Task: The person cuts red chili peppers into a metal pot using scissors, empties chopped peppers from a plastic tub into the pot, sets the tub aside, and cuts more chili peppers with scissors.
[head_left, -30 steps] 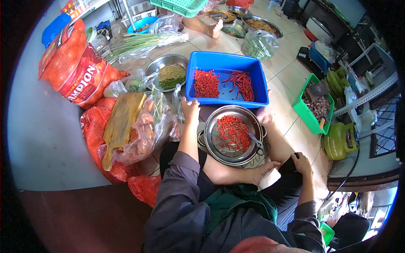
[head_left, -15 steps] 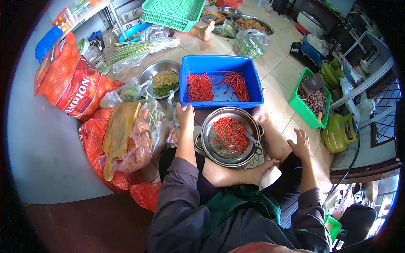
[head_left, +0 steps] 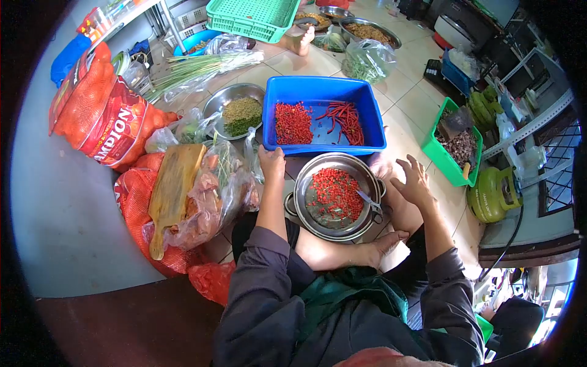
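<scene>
Steadying the tub, it seems, the left hand meets its near-left corner, grip unclear; the right hand is spread, empty. Cut chillies lie in the bowl, apparently kept close for reach.

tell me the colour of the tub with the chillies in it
The tub is blue, seen best in the head view.

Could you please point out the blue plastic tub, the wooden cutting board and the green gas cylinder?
Blue plastic tub (head_left: 324, 90), head view: inside of its far wall.
Wooden cutting board (head_left: 175, 180), head view: middle of its flat face.
Green gas cylinder (head_left: 483, 197), head view: side of its body.
</scene>
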`<state>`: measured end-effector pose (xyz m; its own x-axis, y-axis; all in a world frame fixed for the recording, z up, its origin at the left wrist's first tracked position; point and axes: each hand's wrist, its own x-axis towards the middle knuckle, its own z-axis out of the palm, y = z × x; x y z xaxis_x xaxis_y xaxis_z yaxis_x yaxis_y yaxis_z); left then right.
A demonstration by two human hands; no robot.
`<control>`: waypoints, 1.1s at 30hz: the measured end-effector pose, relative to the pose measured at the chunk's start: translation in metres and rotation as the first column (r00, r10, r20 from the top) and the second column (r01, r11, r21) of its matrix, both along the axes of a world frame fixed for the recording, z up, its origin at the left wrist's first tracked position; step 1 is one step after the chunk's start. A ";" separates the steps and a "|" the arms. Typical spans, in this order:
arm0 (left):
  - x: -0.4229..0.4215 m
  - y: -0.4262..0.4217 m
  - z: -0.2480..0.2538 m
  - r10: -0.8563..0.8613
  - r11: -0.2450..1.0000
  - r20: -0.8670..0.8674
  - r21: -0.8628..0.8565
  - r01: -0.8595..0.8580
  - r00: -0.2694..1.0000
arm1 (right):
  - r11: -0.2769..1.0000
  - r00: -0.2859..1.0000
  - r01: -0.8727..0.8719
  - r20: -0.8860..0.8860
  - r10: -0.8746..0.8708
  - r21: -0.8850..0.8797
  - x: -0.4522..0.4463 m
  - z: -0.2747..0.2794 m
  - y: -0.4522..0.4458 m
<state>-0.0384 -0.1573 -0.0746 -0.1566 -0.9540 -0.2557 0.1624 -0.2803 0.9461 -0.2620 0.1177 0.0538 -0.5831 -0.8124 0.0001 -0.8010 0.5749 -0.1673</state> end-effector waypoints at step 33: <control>-0.012 -0.020 0.006 0.086 0.975 -0.007 0.205 -0.083 0.996 | 0.968 0.975 -0.043 0.221 -0.013 0.247 -0.098 -0.131 -0.256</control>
<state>-0.0505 -0.1778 -0.0687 -0.0832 -0.8916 -0.4451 0.2077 -0.4523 0.8673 -0.3596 -0.1381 -0.0769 -0.5336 -0.7791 -0.3292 -0.7697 0.6086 -0.1929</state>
